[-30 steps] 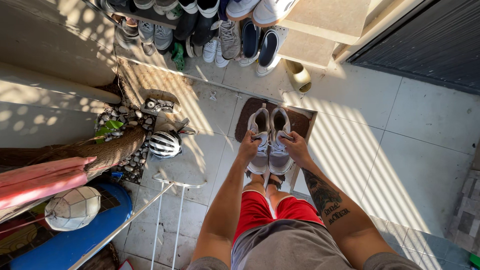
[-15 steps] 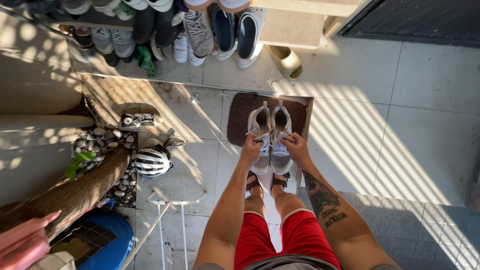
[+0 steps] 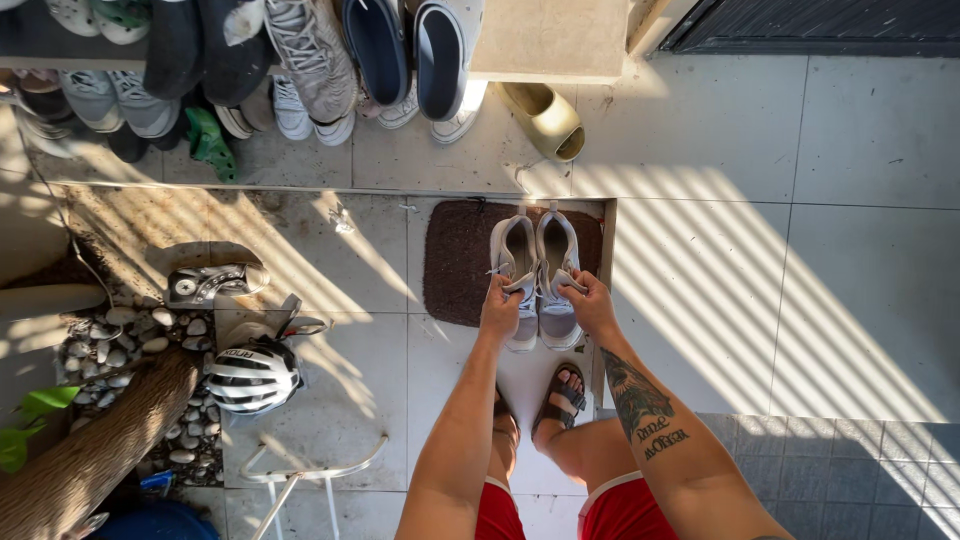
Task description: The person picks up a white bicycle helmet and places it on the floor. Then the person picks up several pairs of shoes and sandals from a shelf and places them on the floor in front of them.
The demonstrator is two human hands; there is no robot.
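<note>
left hand (image 3: 499, 305) clenched on left sneaker (image 3: 513, 262) | right hand (image 3: 592, 304) clenched on right sneaker (image 3: 556, 262) | pair held side by side above brown doormat (image 3: 455, 262) near edge, long axes pointed away from body

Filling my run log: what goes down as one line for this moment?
left hand: grips left sneaker | right hand: grips right sneaker | below: brown doormat | near: bike helmet
</note>
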